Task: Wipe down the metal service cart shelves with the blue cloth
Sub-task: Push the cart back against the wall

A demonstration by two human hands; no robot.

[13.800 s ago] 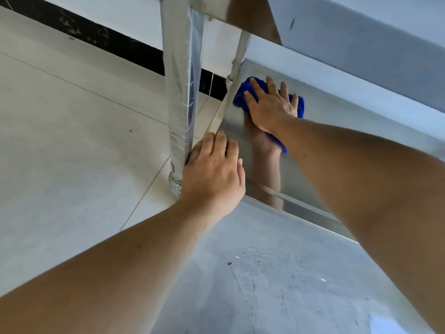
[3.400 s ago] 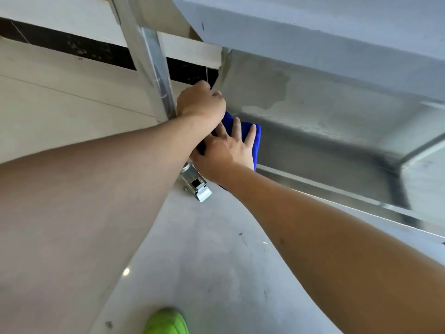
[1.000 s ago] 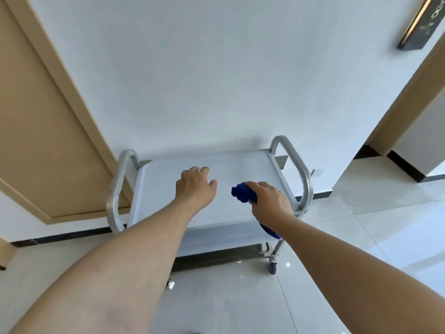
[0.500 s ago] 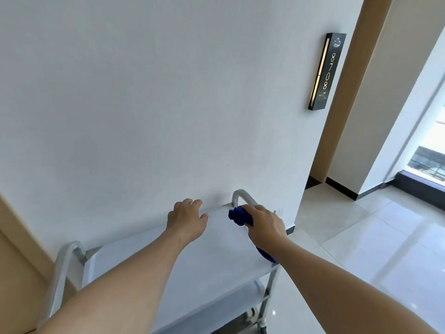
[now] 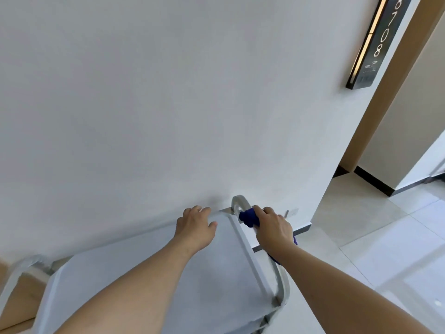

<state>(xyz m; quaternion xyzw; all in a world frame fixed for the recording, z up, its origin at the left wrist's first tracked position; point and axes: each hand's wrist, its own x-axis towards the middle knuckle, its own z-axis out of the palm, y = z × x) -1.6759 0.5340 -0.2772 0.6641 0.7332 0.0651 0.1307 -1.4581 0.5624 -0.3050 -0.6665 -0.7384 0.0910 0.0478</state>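
The metal service cart (image 5: 134, 280) stands against a white wall, its flat top shelf filling the lower middle of the head view. My left hand (image 5: 196, 226) rests flat on the far end of the top shelf, fingers spread. My right hand (image 5: 272, 227) is closed around the blue cloth (image 5: 249, 218), which is bunched and wrapped on the cart's right tubular handle (image 5: 280, 280) near its far bend. A tail of the cloth hangs below my wrist. The lower shelves are hidden under the top one.
The white wall (image 5: 168, 104) rises right behind the cart. A dark room-number sign (image 5: 375, 42) hangs at the upper right beside a tan door frame (image 5: 390, 92). Pale floor tiles (image 5: 375, 239) spread to the right. The cart's left handle (image 5: 14, 273) shows at the lower left.
The view has swung from under the cart up to its top. In the last half second my right hand slid the cloth from the shelf's right edge onto the right handle; my left hand stayed put.
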